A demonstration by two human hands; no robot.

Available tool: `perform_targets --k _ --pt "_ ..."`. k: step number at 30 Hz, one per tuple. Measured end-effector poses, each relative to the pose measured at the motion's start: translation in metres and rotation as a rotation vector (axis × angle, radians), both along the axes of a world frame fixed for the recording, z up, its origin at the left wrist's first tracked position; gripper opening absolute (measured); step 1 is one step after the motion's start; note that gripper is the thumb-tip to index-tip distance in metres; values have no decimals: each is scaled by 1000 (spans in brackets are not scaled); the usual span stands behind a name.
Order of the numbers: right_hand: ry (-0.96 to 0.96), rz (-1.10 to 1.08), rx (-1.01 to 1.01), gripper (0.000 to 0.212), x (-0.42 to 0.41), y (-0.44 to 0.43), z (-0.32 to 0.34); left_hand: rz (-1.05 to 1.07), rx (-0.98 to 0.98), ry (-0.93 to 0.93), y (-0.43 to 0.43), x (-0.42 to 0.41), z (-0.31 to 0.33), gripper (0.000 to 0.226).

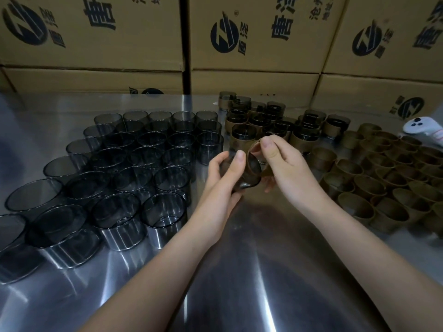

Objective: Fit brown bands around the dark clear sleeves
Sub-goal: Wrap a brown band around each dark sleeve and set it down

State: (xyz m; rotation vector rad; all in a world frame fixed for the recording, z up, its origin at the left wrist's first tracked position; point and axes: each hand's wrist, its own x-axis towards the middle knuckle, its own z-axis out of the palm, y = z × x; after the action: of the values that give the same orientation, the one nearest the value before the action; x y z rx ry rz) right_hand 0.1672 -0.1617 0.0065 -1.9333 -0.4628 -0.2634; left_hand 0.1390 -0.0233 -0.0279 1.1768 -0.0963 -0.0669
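Two-handed grip (223,173), sleeve (249,178) half-hidden

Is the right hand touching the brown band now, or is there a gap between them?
Touching. In the head view, the right hand pinches the brown band at its upper rim, fingertip on the rim, no gap visible.

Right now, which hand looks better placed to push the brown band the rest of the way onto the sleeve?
The right hand. It already pinches the brown band at the sleeve's open end, while the left hand cradles the dark sleeve and steadies it.
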Motion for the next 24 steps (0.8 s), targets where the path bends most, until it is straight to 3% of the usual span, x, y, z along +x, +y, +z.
perform_targets --k 6,13,21,24 --pt "-41 23 -45 34 0 -1 -2 -21 19 -21 1 0 0 83" --pt "-87 -10 -114 27 2 -2 -6 -24 109 -50 2 -1 1 100" --pt "-89 -1 -174 32 -1 -2 -5 52 74 -7 2 1 0 52" --pt "-36 94 -141 31 -1 -3 -3 50 13 17 3 2 0 49"
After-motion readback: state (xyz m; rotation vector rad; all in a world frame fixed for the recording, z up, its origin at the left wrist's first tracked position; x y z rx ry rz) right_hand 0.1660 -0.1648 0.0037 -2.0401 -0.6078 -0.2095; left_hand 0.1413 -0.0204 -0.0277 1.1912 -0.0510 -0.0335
